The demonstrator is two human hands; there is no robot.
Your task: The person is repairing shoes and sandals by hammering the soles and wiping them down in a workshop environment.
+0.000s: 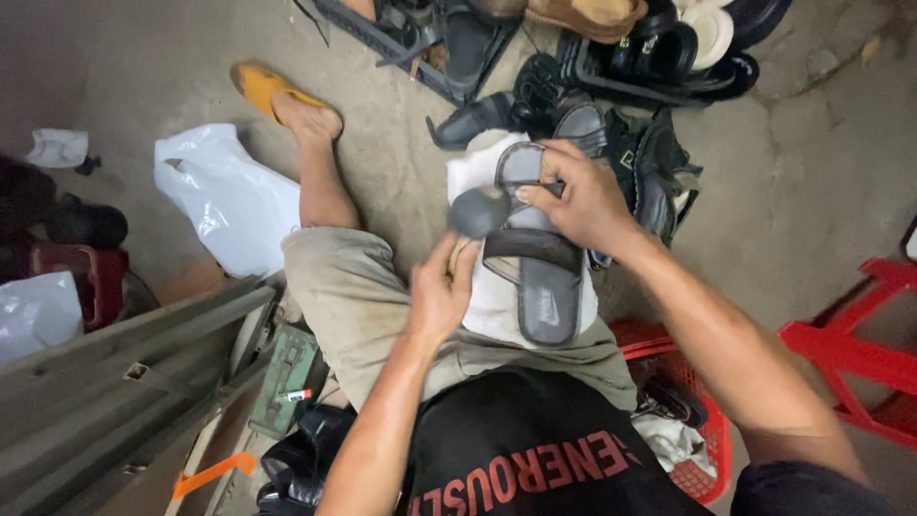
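Observation:
A grey slide sandal [535, 277] lies sole-up on a white cloth [478, 306] over my lap. My right hand [578, 196] grips the sandal's far end, thumb pressed on the strap. My left hand [441, 291] holds a short tool with a round dark head [479, 212], its head raised beside the sandal's strap. My left leg stretches out to a foot in an orange flip-flop [272, 96].
A heap of dark sandals and shoes [573, 67] lies ahead on the concrete floor. A white plastic bag [229, 196] is at left, a red basket [693, 401] with rags at my right hip, a red stool [860, 354] far right, and metal bars [124, 382] lower left.

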